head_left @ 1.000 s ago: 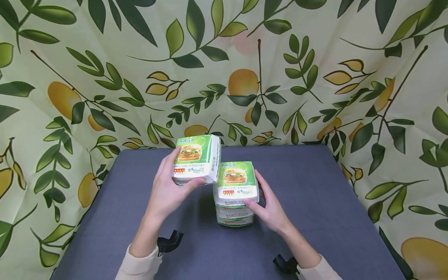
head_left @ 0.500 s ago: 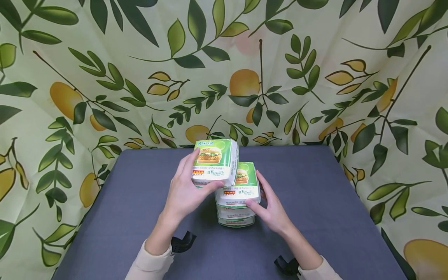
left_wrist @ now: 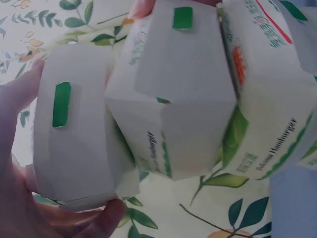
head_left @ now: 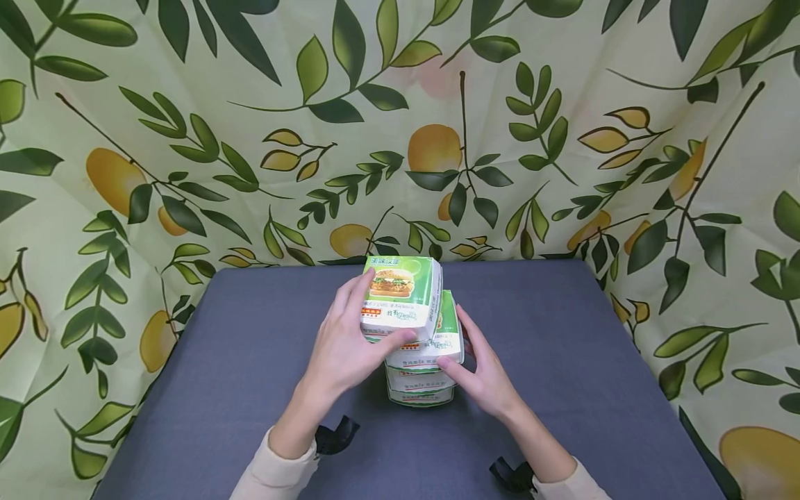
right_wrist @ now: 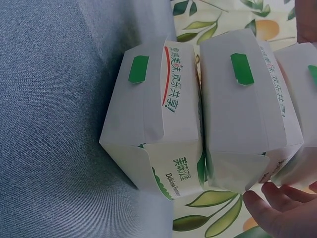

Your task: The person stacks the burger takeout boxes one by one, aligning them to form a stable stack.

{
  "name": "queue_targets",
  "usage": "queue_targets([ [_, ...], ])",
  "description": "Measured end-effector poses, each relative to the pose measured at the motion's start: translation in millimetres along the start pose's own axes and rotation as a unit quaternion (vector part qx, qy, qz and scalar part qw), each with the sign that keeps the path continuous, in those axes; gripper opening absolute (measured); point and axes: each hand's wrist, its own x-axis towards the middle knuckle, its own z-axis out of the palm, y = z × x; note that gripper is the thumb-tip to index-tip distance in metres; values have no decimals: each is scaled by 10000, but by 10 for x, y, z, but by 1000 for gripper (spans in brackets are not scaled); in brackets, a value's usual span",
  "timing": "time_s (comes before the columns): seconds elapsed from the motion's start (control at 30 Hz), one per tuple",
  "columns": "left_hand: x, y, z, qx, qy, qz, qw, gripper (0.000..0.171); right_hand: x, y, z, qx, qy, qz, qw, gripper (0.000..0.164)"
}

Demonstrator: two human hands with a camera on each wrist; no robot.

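My left hand (head_left: pixel 340 340) grips a green and white hamburger box (head_left: pixel 403 298) between thumb and fingers, slightly tilted. It overlaps the top of a stack of three like boxes in the head view. On the upper box (head_left: pixel 450 344) of that stack, my right hand (head_left: pixel 484 375) has its thumb at the front and its fingers along the right side. Beneath it lie a middle box (head_left: pixel 420 382) and a bottom box (head_left: pixel 421 399). From the left wrist, the held box (left_wrist: pixel 74 124) appears close beside the upper box (left_wrist: pixel 173 89); whether they touch I cannot tell.
A dark blue cloth covers the table (head_left: pixel 562 333) around the stack. Behind and at the sides hangs a leaf and fruit print curtain (head_left: pixel 500 139). Black straps (head_left: pixel 337 435) show at both wrists, beside light sleeves (head_left: pixel 278 469).
My left hand has carried its hamburger box to the right and a little down, from beside the stack to over its upper box. The right hand has stayed in place on the stack.
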Motion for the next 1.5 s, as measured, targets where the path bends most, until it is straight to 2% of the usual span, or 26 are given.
queue_targets([
  [0.33,-5,97,-30,-191,-441,-16,9988,105,-1,-7,10,-31,20,-29,10000,85],
  [0.73,-4,116,108,-492,31,14,9988,111,-7,-44,-16,-137,13,42,9999,86],
  [1.03,-32,104,154,-639,214,230,9975,101,-10,-177,-143,-215,100,-102,9997,87],
  [1.27,-60,82,149,-701,209,191,9971,98,101,-280,-255,223,18,-546,9983,84],
  [1.5,-96,39,168,-1167,-162,105,9930,92,190,-325,-290,662,-96,-603,9959,80],
])
